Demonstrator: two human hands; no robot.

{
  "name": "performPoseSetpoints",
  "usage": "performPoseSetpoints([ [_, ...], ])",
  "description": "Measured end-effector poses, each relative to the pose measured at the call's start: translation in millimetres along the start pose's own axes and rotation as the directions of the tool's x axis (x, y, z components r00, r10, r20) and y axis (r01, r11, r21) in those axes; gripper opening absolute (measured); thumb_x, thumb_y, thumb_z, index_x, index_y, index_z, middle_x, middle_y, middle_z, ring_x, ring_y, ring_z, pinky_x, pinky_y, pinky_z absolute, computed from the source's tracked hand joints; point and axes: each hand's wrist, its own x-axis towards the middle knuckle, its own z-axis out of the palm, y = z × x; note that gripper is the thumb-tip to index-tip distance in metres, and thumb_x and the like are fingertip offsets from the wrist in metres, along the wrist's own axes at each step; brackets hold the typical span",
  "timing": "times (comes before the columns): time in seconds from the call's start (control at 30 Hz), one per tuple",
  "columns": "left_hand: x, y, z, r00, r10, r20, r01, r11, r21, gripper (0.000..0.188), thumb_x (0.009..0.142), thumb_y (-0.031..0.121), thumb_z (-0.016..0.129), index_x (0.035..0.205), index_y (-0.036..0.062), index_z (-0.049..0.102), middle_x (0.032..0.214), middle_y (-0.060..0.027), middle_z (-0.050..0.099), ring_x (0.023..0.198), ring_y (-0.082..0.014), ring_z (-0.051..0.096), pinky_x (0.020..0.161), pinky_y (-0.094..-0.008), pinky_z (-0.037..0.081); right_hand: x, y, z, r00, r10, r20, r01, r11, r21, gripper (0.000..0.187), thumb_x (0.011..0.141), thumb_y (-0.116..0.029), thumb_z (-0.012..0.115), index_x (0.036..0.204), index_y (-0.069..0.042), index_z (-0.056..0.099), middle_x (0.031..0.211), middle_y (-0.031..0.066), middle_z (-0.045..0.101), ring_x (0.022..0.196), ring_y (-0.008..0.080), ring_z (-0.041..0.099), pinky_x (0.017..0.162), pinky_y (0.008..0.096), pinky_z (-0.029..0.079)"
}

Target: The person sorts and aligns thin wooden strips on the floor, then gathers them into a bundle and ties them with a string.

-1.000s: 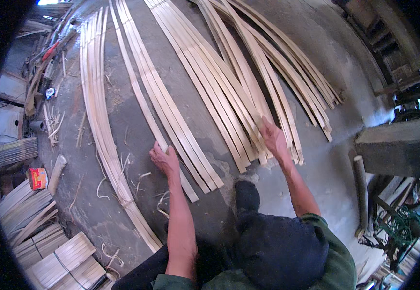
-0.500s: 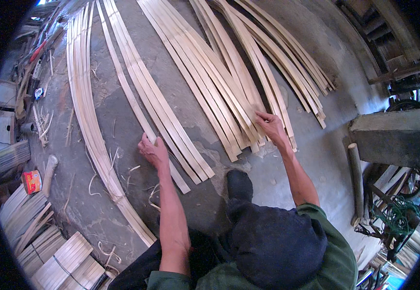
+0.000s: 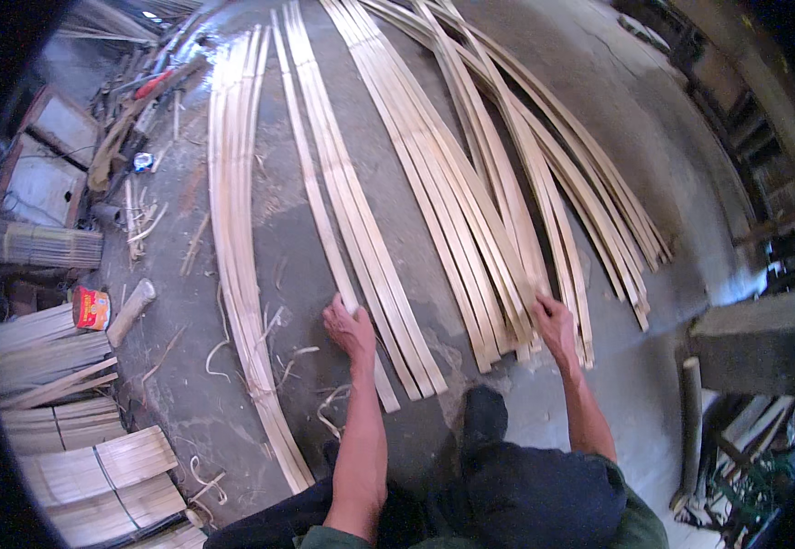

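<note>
My left hand [image 3: 350,328] is closed round a long, pale bamboo strip [image 3: 322,221] near its near end, which sticks out below the fist. Just right of it lies a small row of similar strips [image 3: 367,240], side by side on the floor. Over at the right, my right hand [image 3: 555,322] is closed with fingers pinched at the edge of another bamboo strip [image 3: 524,252], close to the near ends of a wide group of strips [image 3: 443,220]. The fingertips there are partly hidden.
Another bundle of strips [image 3: 232,220] runs along the left, with curled shavings beside it. Tied bundles of slats [image 3: 109,467], a red container [image 3: 92,308] and a short pole [image 3: 132,313] are farther left. A concrete block [image 3: 763,334] stands at the right.
The whole scene has shifted down and rightward in the picture as my head moved. Both hands remain at nearly the same places on the strips.
</note>
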Motion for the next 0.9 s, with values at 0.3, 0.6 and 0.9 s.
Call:
performPoseSetpoints([
  [0.3,10,4,-5,0.957,-0.247,0.149,0.286,0.883,-0.372,0.031,0.076,0.011,0.061,0.105,-0.0004,0.064,0.092,-0.0193,0.060,0.089,-0.0360,0.059,0.082,-0.0432,0.048,-22,-62,-7,0.900,-0.364,-0.239,0.331,0.928,-0.169,0.029,0.092,-0.008,0.060,0.120,-0.002,0.062,0.093,0.0168,0.062,0.083,0.0300,0.062,0.073,0.0370,0.051],
  [0.6,9,21,0,0.979,-0.202,-0.021,0.175,0.890,-0.422,0.033,0.092,0.029,0.054,0.102,-0.0014,0.064,0.092,-0.0215,0.068,0.084,-0.0352,0.067,0.075,-0.0431,0.051,-96,-102,109,0.908,-0.313,0.280,0.220,0.922,0.318,0.029,0.097,-0.014,0.055,0.123,-0.002,0.061,0.098,0.0132,0.065,0.084,0.0205,0.063,0.072,0.0309,0.051],
  [0.9,1,36,-12,0.985,-0.172,0.023,0.164,0.879,-0.448,0.030,0.093,0.028,0.053,0.098,-0.0003,0.063,0.088,-0.0233,0.068,0.083,-0.0383,0.066,0.073,-0.0454,0.050,-125,-122,143,0.791,-0.493,0.363,0.419,0.868,0.266,0.042,0.092,-0.011,0.059,0.132,-0.002,0.051,0.101,0.0195,0.060,0.089,0.0341,0.060,0.080,0.0400,0.050],
])
